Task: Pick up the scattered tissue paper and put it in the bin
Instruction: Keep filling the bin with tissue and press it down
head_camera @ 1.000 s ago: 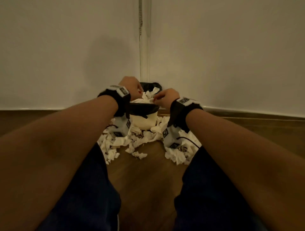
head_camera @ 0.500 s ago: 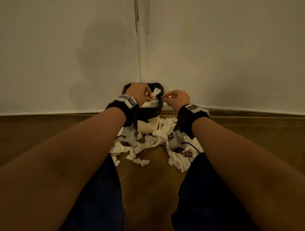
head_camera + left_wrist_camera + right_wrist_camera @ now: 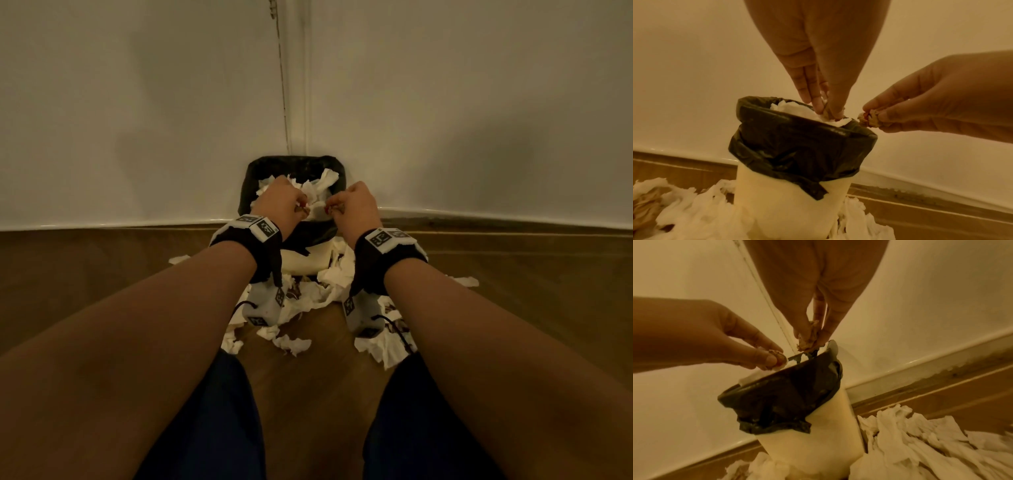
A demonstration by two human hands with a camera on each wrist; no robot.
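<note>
A cream bin [image 3: 310, 263] [image 3: 789, 209] [image 3: 813, 443] lined with a black bag [image 3: 797, 146] stands in the room's corner, heaped with white tissue [image 3: 320, 186]. My left hand [image 3: 284, 205] [image 3: 826, 110] pinches a small brownish tissue wad [image 3: 827, 114] right over the bin's mouth. My right hand [image 3: 354, 207] [image 3: 809, 340] pinches another crumpled brownish wad [image 3: 807, 344] [image 3: 869, 120] just above the bin's near right rim. White tissue scraps [image 3: 308, 298] [image 3: 920, 443] lie scattered on the floor around the bin's base.
White walls [image 3: 137, 120] meet behind the bin. A wooden floor [image 3: 308, 394] stretches toward me between my dark blue trouser legs [image 3: 212, 428]. More tissue pieces [image 3: 387, 346] lie to the right of the bin's front.
Both hands have stayed over the bin's mouth and come closer together, each with its wad. The view has tilted so more of the bin's opening shows.
</note>
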